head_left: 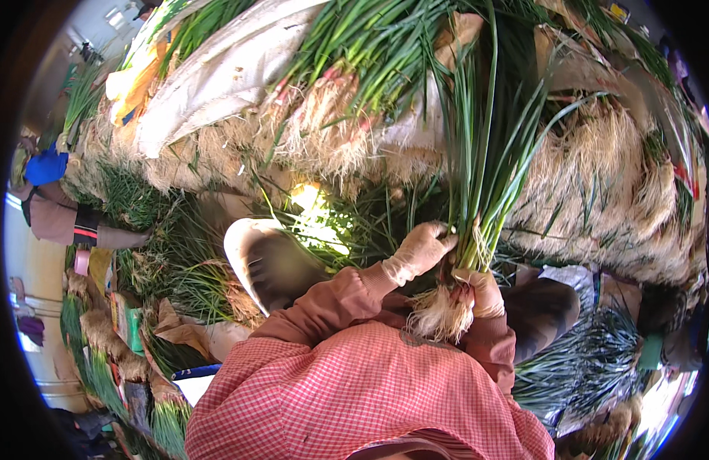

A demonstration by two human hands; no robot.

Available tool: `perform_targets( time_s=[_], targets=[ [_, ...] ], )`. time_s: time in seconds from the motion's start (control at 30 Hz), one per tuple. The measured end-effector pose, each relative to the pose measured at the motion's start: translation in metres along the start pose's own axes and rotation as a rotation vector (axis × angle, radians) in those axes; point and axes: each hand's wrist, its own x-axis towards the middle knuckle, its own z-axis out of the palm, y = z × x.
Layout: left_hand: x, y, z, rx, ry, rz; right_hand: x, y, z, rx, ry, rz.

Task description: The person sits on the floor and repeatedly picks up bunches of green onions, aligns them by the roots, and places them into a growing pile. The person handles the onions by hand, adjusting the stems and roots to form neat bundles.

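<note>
A bunch of green onions [477, 176] stands tilted in front of me, its long leaves pointing away and its pale, stringy roots [442, 314] toward my lap. My right hand [483, 293], in a thin pale glove, is closed around the lower stems just above the roots. Beside the stems on the left is my left hand [420, 253], gloved too, its fingers curled together with the tips at the bunch's edge. Whatever those fingertips pinch is too small to make out.
A long heap of green onions [600, 184], roots facing me, lies across the front, partly under whitish sacking [224, 77]. Loose leaves [377, 226] litter the ground between my knees. More bunches [580, 368] lie at right. Another person's dark-trousered leg [55, 218] shows at far left.
</note>
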Motion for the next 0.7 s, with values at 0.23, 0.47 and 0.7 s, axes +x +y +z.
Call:
perform_targets(
  time_s=[0.23, 0.47, 0.7],
  targets=[
    [-0.018, 0.006, -0.030, 0.366, -0.275, 0.231, -0.003, -0.006, -0.004, 0.099, 0.012, 0.205],
    [-0.002, 0.029, -0.060, 1.058, 0.186, 0.215, -0.015, -0.014, 0.017, 0.220, -0.159, 0.107],
    [0.078, 0.117, -0.148, 1.476, 0.770, 0.185, -0.012, -0.013, 0.021, 0.291, -0.079, 0.089]
  ],
)
